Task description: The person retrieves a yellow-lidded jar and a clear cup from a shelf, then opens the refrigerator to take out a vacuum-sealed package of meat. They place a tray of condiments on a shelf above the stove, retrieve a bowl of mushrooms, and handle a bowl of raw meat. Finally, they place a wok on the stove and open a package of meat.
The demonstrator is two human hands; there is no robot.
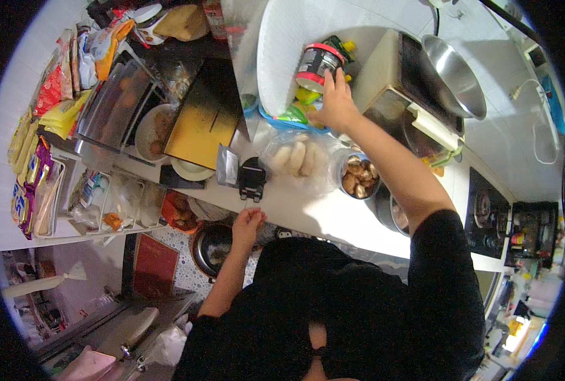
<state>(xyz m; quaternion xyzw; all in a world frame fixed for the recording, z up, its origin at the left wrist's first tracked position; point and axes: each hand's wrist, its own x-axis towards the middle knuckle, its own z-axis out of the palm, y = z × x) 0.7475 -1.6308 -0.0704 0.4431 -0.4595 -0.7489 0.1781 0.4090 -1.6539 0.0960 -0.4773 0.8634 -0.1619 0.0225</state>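
My right hand (337,102) reaches over a blue-rimmed basket (282,125), fingers spread beside a black jar with red bands (319,65). Whether the fingertips touch the jar, I cannot tell. Green and yellow packets (294,114) lie under the jar. At the counter's front edge is my left hand (249,223), its fingers curled together; something thin and pale may be at the fingertips. Just beyond it sit a small black device (252,178) and a grey pouch (227,165). A clear plastic bag of pale, long food pieces (299,157) lies between the hands, left of a bowl of mushrooms (360,177).
A toaster oven (406,90) carries a steel bowl (453,76) behind my right arm. A dark pot (392,209) stands below that forearm. At left are a yellow-and-black box (204,119), a white dish (156,133) and a storage rack with bags (111,195). A pan (213,250) sits below the counter.
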